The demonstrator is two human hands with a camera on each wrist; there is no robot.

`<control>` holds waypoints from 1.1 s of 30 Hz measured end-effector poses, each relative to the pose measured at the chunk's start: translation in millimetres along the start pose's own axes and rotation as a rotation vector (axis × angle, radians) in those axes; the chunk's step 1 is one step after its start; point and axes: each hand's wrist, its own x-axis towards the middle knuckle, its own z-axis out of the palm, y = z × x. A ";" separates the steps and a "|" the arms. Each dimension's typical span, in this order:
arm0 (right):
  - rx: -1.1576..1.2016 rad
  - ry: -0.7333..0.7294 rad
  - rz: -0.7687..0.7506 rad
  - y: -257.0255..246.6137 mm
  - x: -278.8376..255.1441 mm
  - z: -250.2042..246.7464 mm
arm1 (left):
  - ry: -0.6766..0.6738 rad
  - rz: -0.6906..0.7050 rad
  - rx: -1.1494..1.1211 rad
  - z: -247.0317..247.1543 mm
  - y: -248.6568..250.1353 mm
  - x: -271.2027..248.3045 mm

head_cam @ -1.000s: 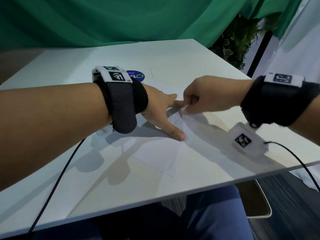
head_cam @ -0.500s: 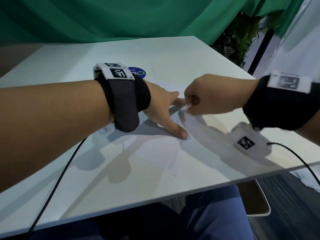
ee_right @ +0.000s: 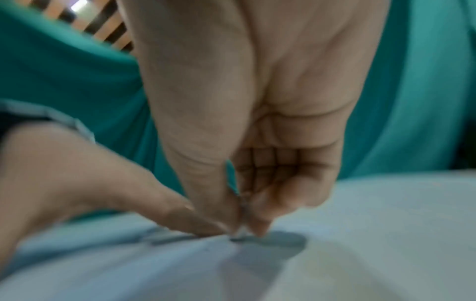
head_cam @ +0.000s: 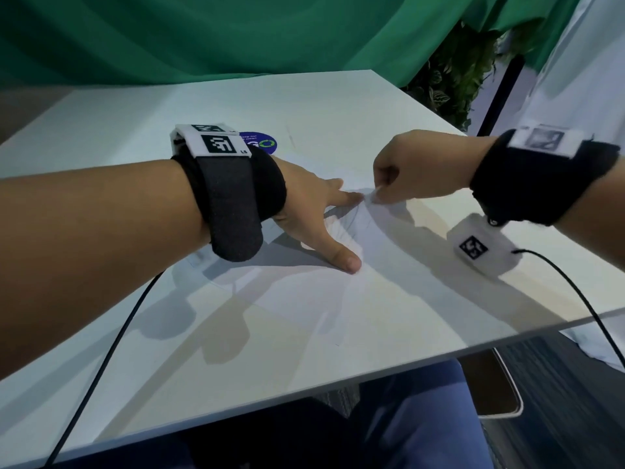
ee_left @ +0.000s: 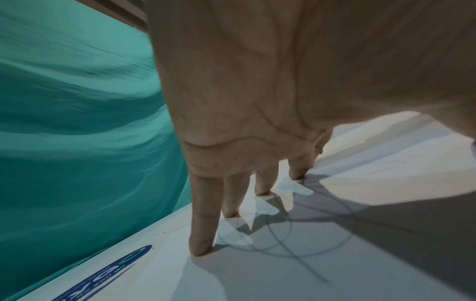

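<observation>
paper sheet (head_cam: 287,299) lies flat on the white counter (head_cam: 135,130), near edge close to me, edges faint against the top and hard to trace. my left hand (head_cam: 311,211) is spread on it, fingers (ee_left: 203,234) straight, tips pressing down, thumb out toward me, nothing gripped. the left wrist view shows thin drawn circles (ee_left: 309,224) on the sheet under that hand, partly lost in shadow.

my right hand (head_cam: 419,170) is curled, thumb and forefinger closed tight on a small pale raised bit of the sheet just beside my left index tip; creases fan out from that spot. the right wrist view is blurred: a thin teal sliver (ee_right: 231,177) shows between thumb and finger, cannot tell what it is. the pinch point itself is mostly hidden by the knuckles from the head view.

blue round sticker (head_cam: 260,143) on the counter is half hidden behind my left wrist band (head_cam: 230,198). a white tag block (head_cam: 473,248) hangs under my right wrist band (head_cam: 541,177), black cable (head_cam: 575,292) running off it and out of frame. green cloth (head_cam: 236,35) behind, leafy plant (head_cam: 453,79) at the far right corner.
</observation>
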 end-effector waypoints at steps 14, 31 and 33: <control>0.015 -0.058 -0.143 -17.4 -12.0 10.4 | -0.014 0.031 -0.039 -0.2 -0.6 0.1; -0.031 -0.027 -0.114 -13.3 -0.4 8.8 | -0.014 0.023 -0.042 0.5 0.4 -0.3; -0.007 -0.081 -0.116 -13.7 -1.5 6.6 | -0.012 0.033 -0.038 0.4 -0.8 1.7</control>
